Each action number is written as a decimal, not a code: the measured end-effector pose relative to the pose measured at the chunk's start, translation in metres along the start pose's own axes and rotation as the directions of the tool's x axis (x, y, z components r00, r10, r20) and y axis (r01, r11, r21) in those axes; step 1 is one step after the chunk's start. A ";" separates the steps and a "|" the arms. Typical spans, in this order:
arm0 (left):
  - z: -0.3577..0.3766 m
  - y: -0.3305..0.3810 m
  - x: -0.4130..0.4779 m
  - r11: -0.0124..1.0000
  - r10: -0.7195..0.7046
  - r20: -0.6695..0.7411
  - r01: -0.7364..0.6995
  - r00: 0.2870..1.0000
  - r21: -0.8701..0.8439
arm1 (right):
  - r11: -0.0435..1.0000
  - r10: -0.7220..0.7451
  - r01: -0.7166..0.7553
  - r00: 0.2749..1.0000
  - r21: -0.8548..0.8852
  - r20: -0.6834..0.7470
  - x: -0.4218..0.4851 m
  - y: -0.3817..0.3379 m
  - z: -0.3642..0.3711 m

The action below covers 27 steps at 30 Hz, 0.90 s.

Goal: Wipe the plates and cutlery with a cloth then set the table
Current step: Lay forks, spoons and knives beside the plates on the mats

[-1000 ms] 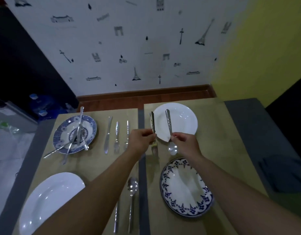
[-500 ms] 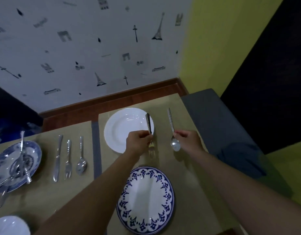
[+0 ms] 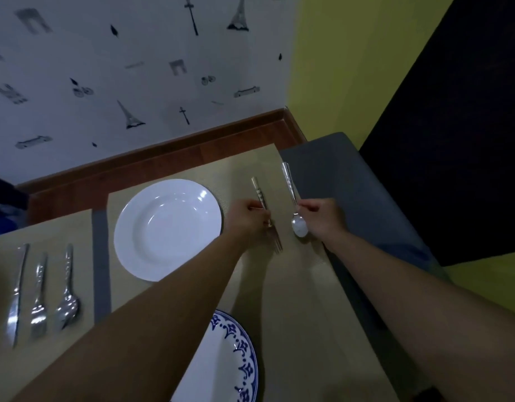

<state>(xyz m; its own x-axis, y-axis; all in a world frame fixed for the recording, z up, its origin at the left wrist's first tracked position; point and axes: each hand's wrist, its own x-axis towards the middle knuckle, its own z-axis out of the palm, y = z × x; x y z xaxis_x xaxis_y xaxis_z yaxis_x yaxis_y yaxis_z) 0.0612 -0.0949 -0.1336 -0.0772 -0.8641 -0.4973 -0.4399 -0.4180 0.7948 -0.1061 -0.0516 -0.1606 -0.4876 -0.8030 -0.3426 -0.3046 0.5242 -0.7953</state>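
Note:
My left hand [image 3: 246,220] grips a fork [image 3: 275,245] by the middle of its handle, tines toward me, just right of the white plate [image 3: 167,229]. My right hand [image 3: 323,217] pinches a spoon [image 3: 299,226], its bowl toward me and its handle pointing to the far table edge. Both pieces hang low over the tan placemat [image 3: 302,300]. A blue-patterned plate [image 3: 236,361] lies near me, partly under my left forearm. On the left placemat a knife [image 3: 17,291], a second fork [image 3: 39,297] and a second spoon [image 3: 67,291] lie side by side.
The grey table surface [image 3: 337,175] shows right of the placemat and as a strip [image 3: 101,256] between the two mats. A wall with a wooden skirting [image 3: 163,158] runs behind the table. A yellow wall and a dark opening stand to the right.
My hands have carried the fork and spoon rightward, from over the white plate to the mat on its right. The view has turned right, so the left plates have left the frame.

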 end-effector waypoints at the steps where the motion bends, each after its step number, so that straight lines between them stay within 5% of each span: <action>1: 0.005 -0.002 0.006 1.000 -0.012 -0.014 0.012 1.000 0.005 | 1.000 -0.011 0.011 1.000 -0.021 0.003 0.003 0.001 0.001; 5: 0.016 -0.012 0.022 0.995 0.000 -0.078 0.008 0.997 0.100 | 0.993 -0.077 0.080 0.996 -0.091 0.033 0.011 0.007 0.005; 11: 0.015 -0.010 0.019 0.909 0.215 -0.045 -0.183 0.976 0.374 | 0.931 -0.254 0.261 0.965 -0.257 0.061 0.013 0.023 0.008; 15: 0.002 -0.017 0.017 0.694 0.329 0.257 -0.417 0.909 0.586 | 0.810 -0.388 0.468 0.880 -0.353 0.276 0.011 0.031 0.004; 18: -0.002 -0.022 0.019 0.629 0.303 0.357 -0.467 0.884 0.622 | 0.741 -0.363 0.514 0.848 -0.432 0.386 0.011 0.030 0.003; 27: 0.006 -0.026 0.029 0.644 0.329 0.278 -0.430 0.902 0.632 | 0.749 -0.284 0.516 0.816 -0.415 0.504 0.019 0.023 -0.004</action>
<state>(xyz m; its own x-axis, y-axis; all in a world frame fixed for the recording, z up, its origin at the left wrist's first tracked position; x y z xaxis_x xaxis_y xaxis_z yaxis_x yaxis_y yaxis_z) 0.0653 -0.1071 -0.1705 -0.4634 -0.8394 -0.2839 -0.8160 0.2794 0.5060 -0.1254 -0.0537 -0.1829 0.1006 -0.9468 -0.3058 -0.8194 0.0955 -0.5651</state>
